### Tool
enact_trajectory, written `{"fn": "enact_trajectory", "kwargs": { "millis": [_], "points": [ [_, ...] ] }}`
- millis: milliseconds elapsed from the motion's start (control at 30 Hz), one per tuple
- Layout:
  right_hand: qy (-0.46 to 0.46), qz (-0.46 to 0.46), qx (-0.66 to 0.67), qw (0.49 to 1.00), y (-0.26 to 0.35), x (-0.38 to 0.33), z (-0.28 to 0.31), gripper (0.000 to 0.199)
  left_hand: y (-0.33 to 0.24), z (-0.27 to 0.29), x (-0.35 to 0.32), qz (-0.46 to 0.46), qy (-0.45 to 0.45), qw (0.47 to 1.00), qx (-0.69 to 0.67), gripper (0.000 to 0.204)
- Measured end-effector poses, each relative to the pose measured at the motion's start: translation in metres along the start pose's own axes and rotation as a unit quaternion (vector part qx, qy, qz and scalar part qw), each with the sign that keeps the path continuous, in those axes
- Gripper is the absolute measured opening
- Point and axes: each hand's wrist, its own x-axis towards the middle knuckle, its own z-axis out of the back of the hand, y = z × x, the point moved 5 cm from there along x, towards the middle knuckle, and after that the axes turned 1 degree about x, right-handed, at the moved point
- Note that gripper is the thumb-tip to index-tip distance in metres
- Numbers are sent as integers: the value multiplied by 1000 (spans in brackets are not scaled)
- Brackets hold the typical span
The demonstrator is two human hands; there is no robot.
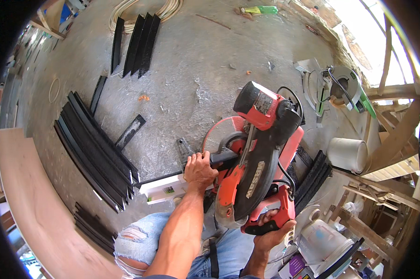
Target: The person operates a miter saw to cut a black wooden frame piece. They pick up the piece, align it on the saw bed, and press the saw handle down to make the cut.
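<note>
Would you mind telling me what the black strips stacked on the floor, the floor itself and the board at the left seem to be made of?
The black strips look like painted or coated metal profiles: thin, straight and faintly glossy, though plastic cannot be ruled out. The floor looks like bare concrete: grey, rough, mottled and dusty. The board appears to be plywood or similar sheet wood: flat, reddish-brown, matt, with faint grain.

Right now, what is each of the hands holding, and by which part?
The right hand grips the red handle of the miter saw. The left hand presses a long black strip down beside the blade, on the saw's base.
</note>
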Motion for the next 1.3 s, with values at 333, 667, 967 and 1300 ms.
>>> {"fn": "enact_trajectory", "kwargs": {
  "millis": [333, 667, 967, 1300],
  "points": [
    [16, 2, -13, 1000, -4, -2, 3, 77, -4, 6, 0, -15, -2, 1000, 5, 41],
    [17, 30, -30, 999, -7, -3, 3, 76, -5, 5, 3, 6, 59, 998, 21, 53],
    [16, 39, -57, 997, -10, -4, 3, 79, -7, 7, 3, -1, 49, 998, 26, 48],
    [23, 49, -65, 996, -11, -2, 2, 80, -11, 12, 2, 10, 29, 999, 29, 42]
  ]
}}
